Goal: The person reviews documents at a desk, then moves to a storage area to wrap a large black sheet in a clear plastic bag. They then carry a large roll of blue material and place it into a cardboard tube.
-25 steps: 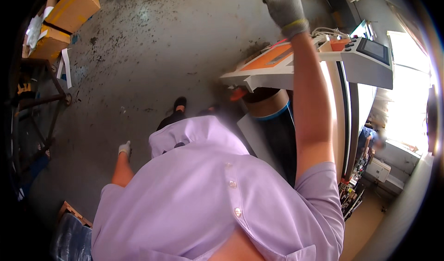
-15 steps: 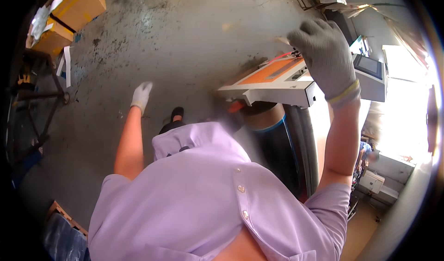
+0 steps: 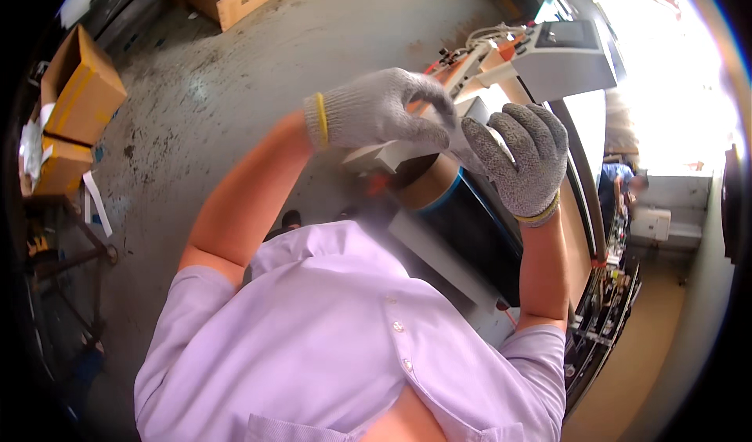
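Note:
My right hand [image 3: 523,160], in a grey knit glove with a yellow cuff, is raised over the machine with its fingers curled. A whitish, shiny piece [image 3: 501,143] shows between its fingers and thumb; its kind cannot be made out. My left hand [image 3: 380,113], in a matching glove, reaches across from the left, slightly blurred. Its thumb and fingers are apart in a hooked shape, close to the right hand's fingertips. Below both hands lies a large black roll [image 3: 478,223] with a blue band and a brown end section.
A white machine housing carries a control box [image 3: 568,62] with a dark screen. Cardboard boxes [image 3: 82,90] stand at the left, near a metal frame [image 3: 70,262]. Another large carton [image 3: 243,0] is at the far side. A person [image 3: 619,180] in blue is at the far right.
My left hand has risen from low at the left to beside the right hand. My right hand has come down and nearer, and the view has shifted toward the machine.

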Demonstrator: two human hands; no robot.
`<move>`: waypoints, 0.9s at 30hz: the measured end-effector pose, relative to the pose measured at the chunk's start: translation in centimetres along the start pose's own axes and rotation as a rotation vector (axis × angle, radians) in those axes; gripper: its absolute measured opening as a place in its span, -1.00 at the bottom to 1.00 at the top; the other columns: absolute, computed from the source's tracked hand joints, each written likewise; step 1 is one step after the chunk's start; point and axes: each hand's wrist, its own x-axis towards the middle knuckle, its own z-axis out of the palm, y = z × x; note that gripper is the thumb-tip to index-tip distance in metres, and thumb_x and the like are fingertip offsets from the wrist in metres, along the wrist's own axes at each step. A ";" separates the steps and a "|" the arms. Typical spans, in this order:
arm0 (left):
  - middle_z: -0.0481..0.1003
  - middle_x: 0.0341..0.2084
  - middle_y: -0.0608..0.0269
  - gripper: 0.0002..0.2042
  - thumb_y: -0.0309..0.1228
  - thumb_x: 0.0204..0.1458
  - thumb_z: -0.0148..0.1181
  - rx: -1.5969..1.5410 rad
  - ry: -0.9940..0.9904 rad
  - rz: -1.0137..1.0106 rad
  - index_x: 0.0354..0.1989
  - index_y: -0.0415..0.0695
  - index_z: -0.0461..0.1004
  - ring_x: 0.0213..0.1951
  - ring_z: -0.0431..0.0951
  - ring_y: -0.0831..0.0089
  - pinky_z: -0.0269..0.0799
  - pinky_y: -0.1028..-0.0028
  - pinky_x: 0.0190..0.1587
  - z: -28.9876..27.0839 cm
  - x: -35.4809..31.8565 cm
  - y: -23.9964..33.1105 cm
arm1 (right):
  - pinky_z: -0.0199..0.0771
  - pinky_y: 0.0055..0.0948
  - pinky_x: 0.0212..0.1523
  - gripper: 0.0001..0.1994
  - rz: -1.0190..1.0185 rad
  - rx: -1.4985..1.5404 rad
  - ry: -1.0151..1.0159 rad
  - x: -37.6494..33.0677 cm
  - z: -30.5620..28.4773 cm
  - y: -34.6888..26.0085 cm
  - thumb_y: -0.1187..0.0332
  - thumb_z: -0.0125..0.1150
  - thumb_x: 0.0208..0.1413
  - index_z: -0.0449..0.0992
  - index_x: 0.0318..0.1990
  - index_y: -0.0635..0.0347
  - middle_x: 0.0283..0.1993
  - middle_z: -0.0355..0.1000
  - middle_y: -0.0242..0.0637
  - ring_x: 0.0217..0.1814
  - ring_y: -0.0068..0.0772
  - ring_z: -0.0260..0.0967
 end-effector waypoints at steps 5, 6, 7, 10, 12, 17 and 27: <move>0.51 -0.55 0.24 -0.79 -0.33 -0.09 0.31 -0.116 0.018 -0.106 -0.45 -0.25 0.54 -0.38 0.48 0.55 0.38 0.49 -0.21 1.8 1.5 0.5 | 0.30 -0.22 0.14 -0.28 0.813 0.395 0.191 -3.5 1.3 -1.2 0.03 0.27 -0.02 0.20 0.26 0.18 0.09 0.31 -0.13 0.13 -0.18 0.28; 0.51 -0.50 0.28 -0.83 -0.39 -0.07 0.30 -0.144 0.031 -0.143 -0.43 -0.25 0.53 -0.36 0.46 0.58 0.39 0.52 -0.19 1.8 1.3 0.0 | 0.18 -0.20 0.26 -0.15 1.095 0.666 0.342 -3.9 1.7 -2.3 -0.13 0.20 0.03 0.07 0.31 0.28 0.14 0.28 -0.07 0.20 -0.18 0.26; 0.50 -0.45 0.31 -0.87 -0.45 -0.06 0.28 -0.193 0.032 -0.172 -0.41 -0.25 0.52 -0.34 0.44 0.61 0.39 0.55 -0.18 2.0 1.1 -0.7 | 0.16 -0.20 0.27 -0.10 1.174 0.896 0.320 -4.9 1.6 -3.1 -0.24 0.13 0.01 0.07 0.31 0.30 0.17 0.26 -0.09 0.21 -0.21 0.25; 0.49 -0.39 0.34 -0.91 -0.50 -0.03 0.26 -0.218 0.024 -0.240 -0.39 -0.24 0.51 -0.31 0.43 0.63 0.39 0.57 -0.15 2.7 0.6 -1.9 | 0.25 -0.34 0.17 -0.19 1.246 1.550 0.357 -7.0 3.6 -5.9 -0.20 0.12 0.04 0.17 0.22 0.34 0.04 0.32 -0.19 0.11 -0.33 0.29; 0.49 -0.38 0.35 -0.91 -0.49 -0.03 0.26 -0.219 0.013 -0.285 -0.38 -0.24 0.51 -0.30 0.43 0.63 0.38 0.56 -0.14 2.9 0.4 -2.2 | 0.34 -0.48 0.01 -0.45 1.319 1.662 0.459 -4.6 4.6 -7.7 0.04 0.21 0.12 0.32 0.07 0.34 -0.13 0.40 -0.27 -0.06 -0.46 0.35; 0.51 -0.34 0.33 -0.93 -0.51 0.00 0.22 -0.303 0.184 -0.305 -0.36 -0.23 0.53 -0.27 0.46 0.59 0.39 0.53 -0.09 3.3 -1.1 -2.4 | 0.37 -0.60 -0.26 -0.84 1.625 1.482 0.503 -1.4 5.3 -8.3 0.34 0.21 0.14 0.45 -0.28 0.26 -0.38 0.42 -0.39 -0.33 -0.61 0.35; 0.55 -0.16 0.10 -0.72 -0.38 0.12 0.15 -1.000 -0.002 -0.709 -0.05 -0.27 0.47 -0.06 0.53 0.39 0.39 0.43 0.07 12.9 -12.1 -10.3 | 0.35 -0.31 -0.20 -0.86 1.630 1.510 0.846 -7.3 3.7 -9.4 0.38 0.10 0.21 0.44 -0.35 0.26 -0.44 0.33 -0.27 -0.33 -0.36 0.28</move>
